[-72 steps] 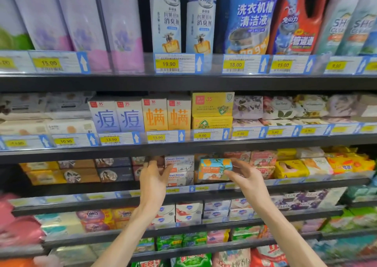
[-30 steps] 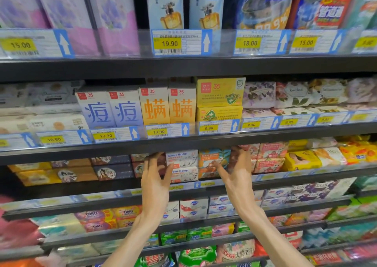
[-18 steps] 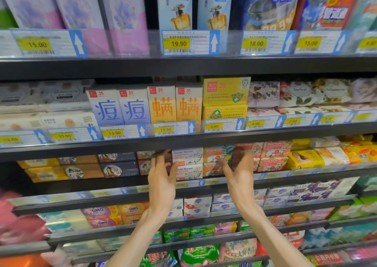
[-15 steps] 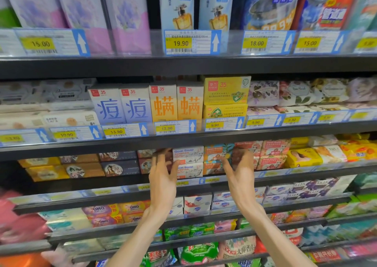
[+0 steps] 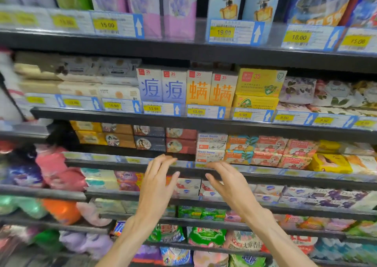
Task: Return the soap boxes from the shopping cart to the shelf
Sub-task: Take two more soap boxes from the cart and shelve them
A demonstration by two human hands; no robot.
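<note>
While the fingers [image 5: 163,161] of the left hand [image 5: 158,187] are spread loosely and those of the right hand [image 5: 230,187] are relaxed and slightly curled, neither holds anything; both hover just in front of a dark shelf edge [image 5: 126,164]. Just beyond the right hand, on that shelf, stand the soap boxes [image 5: 211,147], white Goat Soap cartons stacked two high, with orange and red ones to their right. Farther left lie dark and yellow boxes [image 5: 120,136]. Above, blue and orange cartons [image 5: 187,87] stand behind yellow price tags [image 5: 153,108]. Bagged goods fill the lower shelves.
</note>
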